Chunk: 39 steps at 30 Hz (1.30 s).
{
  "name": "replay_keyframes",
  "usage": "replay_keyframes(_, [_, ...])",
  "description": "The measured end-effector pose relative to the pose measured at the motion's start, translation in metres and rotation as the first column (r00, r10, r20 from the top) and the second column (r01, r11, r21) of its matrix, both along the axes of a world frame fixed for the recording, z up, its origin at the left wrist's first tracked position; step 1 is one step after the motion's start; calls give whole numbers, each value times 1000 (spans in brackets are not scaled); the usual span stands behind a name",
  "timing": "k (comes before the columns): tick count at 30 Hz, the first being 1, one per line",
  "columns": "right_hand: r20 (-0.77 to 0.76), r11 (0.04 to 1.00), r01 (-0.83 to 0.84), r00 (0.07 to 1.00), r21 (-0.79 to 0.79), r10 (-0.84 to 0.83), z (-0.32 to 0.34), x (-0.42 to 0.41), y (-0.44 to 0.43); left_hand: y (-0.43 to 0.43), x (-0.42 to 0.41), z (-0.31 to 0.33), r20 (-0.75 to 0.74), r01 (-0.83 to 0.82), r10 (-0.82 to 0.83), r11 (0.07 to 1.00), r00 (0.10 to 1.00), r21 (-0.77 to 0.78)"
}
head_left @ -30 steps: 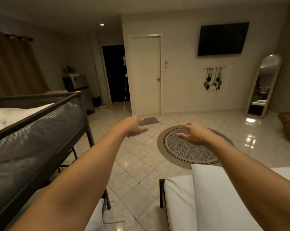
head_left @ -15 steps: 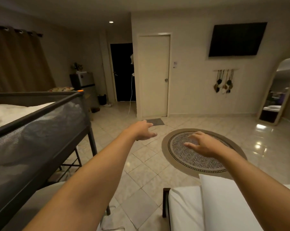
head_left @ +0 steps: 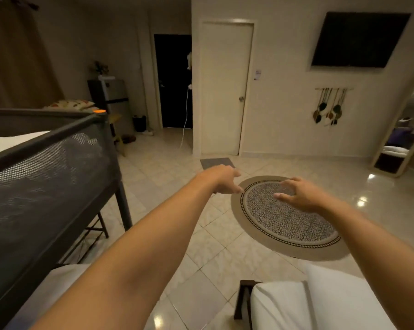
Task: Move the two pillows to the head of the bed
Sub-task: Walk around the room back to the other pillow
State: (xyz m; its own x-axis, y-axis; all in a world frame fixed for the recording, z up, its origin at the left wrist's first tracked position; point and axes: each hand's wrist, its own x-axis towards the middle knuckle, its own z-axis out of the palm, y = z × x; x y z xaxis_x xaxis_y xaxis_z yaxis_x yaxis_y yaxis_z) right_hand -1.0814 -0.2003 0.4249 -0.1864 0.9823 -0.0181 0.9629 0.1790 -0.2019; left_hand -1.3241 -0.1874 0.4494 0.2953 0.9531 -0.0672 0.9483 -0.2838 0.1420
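Both my arms reach straight out over the tiled floor. My left hand (head_left: pixel 224 179) hangs palm down with loose fingers and holds nothing. My right hand (head_left: pixel 297 195) hovers over the round rug, fingers spread, also empty. A white pillow (head_left: pixel 344 298) lies on the white bed (head_left: pixel 277 306) at the bottom right, partly under my right forearm. A second white cushion-like shape (head_left: pixel 65 275) shows at the bottom left under my left arm; I cannot tell whether it is a pillow.
A dark mesh-sided bunk bed (head_left: pixel 46 177) fills the left side, with a patterned cushion (head_left: pixel 70 104) beyond it. A round patterned rug (head_left: pixel 289 217) lies ahead. A closed white door (head_left: pixel 225 89), wall TV (head_left: pixel 358 40) and standing mirror (head_left: pixel 401 139) line the far wall.
The view has swung left and tilted down a little, so the bed and pillow slid towards the bottom right. Both hands stay stretched out and empty.
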Motion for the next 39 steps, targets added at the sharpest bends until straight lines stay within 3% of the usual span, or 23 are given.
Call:
replay_keyframes(5, [13, 1000, 2, 1000, 32, -2, -7, -71, 72, 73, -76, 7, -4, -26, 27, 999, 1000, 35])
replay_keyframes(10, [67, 1000, 6, 998, -24, -4, -10, -99, 75, 104, -115, 0, -23, -67, 66, 997, 998, -23])
replay_keyframes(17, [53, 999, 28, 998, -32, -26, 2, -113, 70, 110, -136, -25, -97, -82, 73, 992, 993, -95])
replay_keyframes(24, [27, 998, 47, 998, 39, -48, 27, -146, 151, 184, -159, -14, -74, -61, 55, 995, 996, -75])
replay_keyframes(39, [-52, 995, 100, 994, -8, -100, 26, -146, 226, 260, -149, -10, -74, 6, -16, 992, 997, -129])
